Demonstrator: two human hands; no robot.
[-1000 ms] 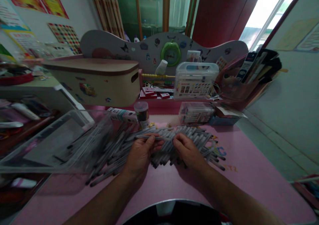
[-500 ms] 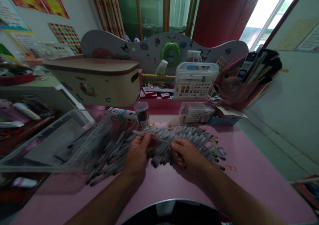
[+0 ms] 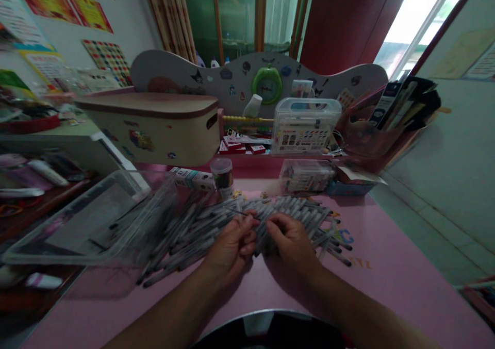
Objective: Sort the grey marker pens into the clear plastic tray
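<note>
A big heap of grey pens [image 3: 294, 212] lies across the pink table [image 3: 386, 287]. My left hand [image 3: 231, 247] rests on the heap with its fingers curled, pinching a thin pen [image 3: 236, 212] that sticks out to the upper left. My right hand [image 3: 291, 241] sits just to its right, fingers bent down onto the pens, nearly touching the left hand. Whether the right hand grips the same pen is hidden by its fingers. A clear plastic box [image 3: 88, 225] lies tipped on its side at the left end of the heap.
Behind the heap stand a small round jar [image 3: 221, 173], a clear marker case [image 3: 304, 131], a low clear case [image 3: 305, 176] and a cream storage box [image 3: 154, 127]. A book rack [image 3: 390, 122] is at the right. A cluttered shelf is at the left.
My hands have drawn together at the middle of the heap. The pen, held level between both hands a second ago, now points up and left from my left fingers.
</note>
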